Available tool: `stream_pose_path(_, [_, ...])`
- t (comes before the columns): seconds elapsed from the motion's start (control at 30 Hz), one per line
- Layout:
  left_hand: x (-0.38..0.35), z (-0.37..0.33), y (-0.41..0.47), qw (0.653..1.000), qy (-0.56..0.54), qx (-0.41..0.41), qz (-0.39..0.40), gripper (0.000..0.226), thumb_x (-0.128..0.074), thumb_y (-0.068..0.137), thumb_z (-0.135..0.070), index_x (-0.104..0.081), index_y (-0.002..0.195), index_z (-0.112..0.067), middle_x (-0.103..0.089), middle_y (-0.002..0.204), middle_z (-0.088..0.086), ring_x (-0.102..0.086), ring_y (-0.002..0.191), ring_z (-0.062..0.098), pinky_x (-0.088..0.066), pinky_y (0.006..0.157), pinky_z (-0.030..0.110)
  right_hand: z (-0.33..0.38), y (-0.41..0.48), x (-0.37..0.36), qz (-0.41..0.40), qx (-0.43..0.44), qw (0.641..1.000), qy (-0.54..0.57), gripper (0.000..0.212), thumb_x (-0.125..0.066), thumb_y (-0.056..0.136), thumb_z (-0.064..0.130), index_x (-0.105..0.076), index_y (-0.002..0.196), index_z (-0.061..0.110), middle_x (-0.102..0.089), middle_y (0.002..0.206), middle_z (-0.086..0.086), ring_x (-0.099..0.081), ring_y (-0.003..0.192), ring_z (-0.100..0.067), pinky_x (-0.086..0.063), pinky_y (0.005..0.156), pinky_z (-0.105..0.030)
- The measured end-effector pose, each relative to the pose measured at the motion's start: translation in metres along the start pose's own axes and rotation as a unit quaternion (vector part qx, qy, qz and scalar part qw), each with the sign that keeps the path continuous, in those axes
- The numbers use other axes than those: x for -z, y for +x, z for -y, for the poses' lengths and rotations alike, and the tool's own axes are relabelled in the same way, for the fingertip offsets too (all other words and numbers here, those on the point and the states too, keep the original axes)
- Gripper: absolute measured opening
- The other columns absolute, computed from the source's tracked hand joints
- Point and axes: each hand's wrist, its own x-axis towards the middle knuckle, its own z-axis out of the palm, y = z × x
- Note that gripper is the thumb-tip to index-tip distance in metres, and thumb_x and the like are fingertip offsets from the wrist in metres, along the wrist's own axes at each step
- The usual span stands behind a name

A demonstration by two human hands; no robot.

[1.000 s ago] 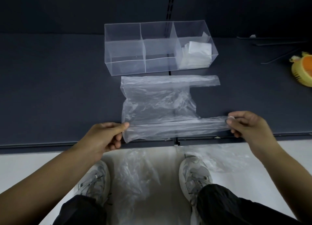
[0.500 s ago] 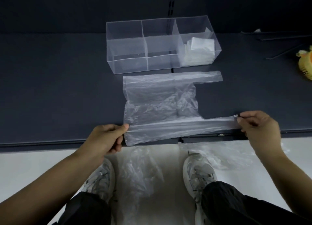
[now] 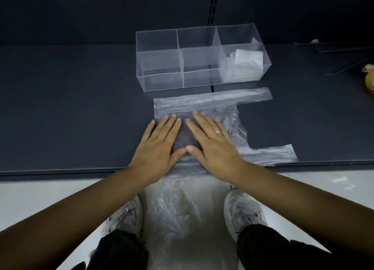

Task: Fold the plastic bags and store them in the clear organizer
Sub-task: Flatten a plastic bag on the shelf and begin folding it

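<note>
Head view: left hand (image 3: 157, 146) and right hand (image 3: 212, 146) press flat on the bag (image 3: 192, 105) at the bench's (image 3: 70, 107) near edge; handles point 3 o'clock, organizer (image 3: 159, 81) at 12, bench runs wide toward 9.

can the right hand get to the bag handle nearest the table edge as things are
Probably yes. The right hand lies flat on the bag, and that handle lies bare on the table just to its right, with nothing on it or between them.
</note>
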Motion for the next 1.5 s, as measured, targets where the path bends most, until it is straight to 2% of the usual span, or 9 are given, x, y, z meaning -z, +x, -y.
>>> stream_pose_path(0.17, [-0.012, 0.037, -0.021, 0.994, 0.072, 0.077, 0.009, 0.086, -0.005, 0.091, -0.069, -0.024, 0.150, -0.010, -0.021, 0.158, 0.007, -0.018, 0.146, 0.025, -0.013, 0.117, 0.051, -0.039, -0.031, -0.008, 0.002, -0.148, 0.984, -0.098, 0.082, -0.006, 0.087, 0.069, -0.011, 0.153, 0.020, -0.007, 0.161, -0.005, -0.004, 0.149, -0.023, 0.004, 0.119, -0.042])
stream_pose_path(0.3, [-0.002, 0.052, -0.011, 0.981, 0.054, 0.185, -0.007, 0.091, -0.003, 0.088, -0.072, -0.008, 0.153, -0.009, -0.003, 0.162, 0.007, 0.004, 0.149, 0.022, 0.005, 0.118, 0.047, -0.037, -0.029, 0.008, -0.014, -0.184, 0.981, -0.065, 0.091, 0.001, 0.083, 0.071, -0.009, 0.154, 0.015, -0.004, 0.162, -0.007, 0.001, 0.149, -0.022, 0.008, 0.118, -0.042])
stream_pose_path(0.43, [0.010, 0.019, 0.018, 0.997, 0.001, 0.026, -0.077, 0.072, -0.015, 0.096, -0.050, -0.022, 0.150, -0.003, -0.017, 0.159, 0.013, -0.007, 0.147, 0.021, 0.001, 0.120, 0.038, -0.018, 0.021, 0.017, -0.019, -0.085, 0.996, -0.004, 0.077, -0.006, 0.093, 0.062, -0.003, 0.154, 0.015, 0.004, 0.162, -0.004, 0.010, 0.148, -0.016, 0.010, 0.119, -0.035])
stream_pose_path(0.53, [0.007, 0.002, 0.046, 0.999, -0.036, -0.006, -0.037, 0.073, -0.011, 0.097, -0.055, -0.011, 0.152, -0.007, -0.006, 0.161, 0.008, 0.005, 0.146, 0.012, 0.013, 0.117, 0.027, -0.023, 0.050, 0.006, 0.017, -0.070, 0.997, 0.000, 0.066, -0.022, 0.101, 0.048, -0.005, 0.153, 0.013, 0.002, 0.162, -0.004, 0.006, 0.148, -0.015, 0.008, 0.120, -0.033])
stream_pose_path(0.77, [-0.010, 0.030, 0.051, 0.998, 0.048, 0.033, 0.014, 0.085, 0.008, 0.083, -0.067, 0.015, 0.150, -0.015, 0.018, 0.159, 0.001, 0.018, 0.146, 0.012, 0.011, 0.119, 0.035, -0.129, 0.021, 0.013, -0.047, -0.245, 0.966, -0.066, 0.072, -0.018, 0.097, 0.058, -0.009, 0.154, 0.014, -0.003, 0.162, -0.007, 0.000, 0.149, -0.023, 0.000, 0.120, -0.044])
stream_pose_path(0.93, [0.000, 0.024, 0.043, 0.997, 0.047, 0.065, 0.007, 0.077, -0.011, 0.095, -0.057, 0.005, 0.152, -0.008, 0.010, 0.161, 0.007, 0.012, 0.148, 0.019, 0.010, 0.119, 0.038, -0.160, -0.012, 0.036, -0.088, -0.374, 0.920, -0.084, 0.067, -0.029, 0.100, 0.044, -0.016, 0.151, 0.002, -0.011, 0.160, -0.017, -0.008, 0.147, -0.030, -0.004, 0.119, -0.049])
stream_pose_path(1.07, [-0.004, -0.019, 0.021, 0.996, -0.014, -0.041, -0.080, 0.062, -0.022, 0.099, -0.039, -0.030, 0.146, 0.001, -0.024, 0.156, 0.016, -0.018, 0.146, 0.028, -0.009, 0.120, 0.041, -0.062, -0.012, 0.022, -0.148, -0.204, 0.968, -0.008, 0.059, -0.035, 0.098, 0.032, -0.026, 0.148, 0.001, -0.024, 0.156, -0.019, -0.017, 0.146, -0.032, -0.008, 0.119, -0.045])
stream_pose_path(1.23, [-0.018, -0.026, 0.007, 0.999, 0.035, -0.033, -0.005, 0.078, -0.008, 0.093, -0.057, -0.012, 0.150, -0.005, -0.007, 0.159, 0.010, -0.004, 0.148, 0.023, -0.002, 0.121, 0.041, 0.000, -0.025, -0.017, -0.030, -0.100, 0.995, 0.005, 0.062, -0.026, 0.101, 0.042, -0.010, 0.152, 0.012, -0.005, 0.161, -0.005, 0.001, 0.149, -0.018, 0.006, 0.120, -0.035])
stream_pose_path(1.5, [-0.021, 0.002, -0.003, 0.998, 0.053, -0.010, -0.019, 0.079, -0.013, 0.095, -0.059, -0.020, 0.150, -0.003, -0.017, 0.159, 0.012, -0.015, 0.147, 0.024, -0.016, 0.119, 0.047, -0.125, -0.091, 0.005, -0.072, -0.310, 0.944, -0.083, 0.076, -0.007, 0.091, 0.056, -0.014, 0.153, 0.012, -0.009, 0.161, -0.008, -0.006, 0.149, -0.022, -0.004, 0.120, -0.044])
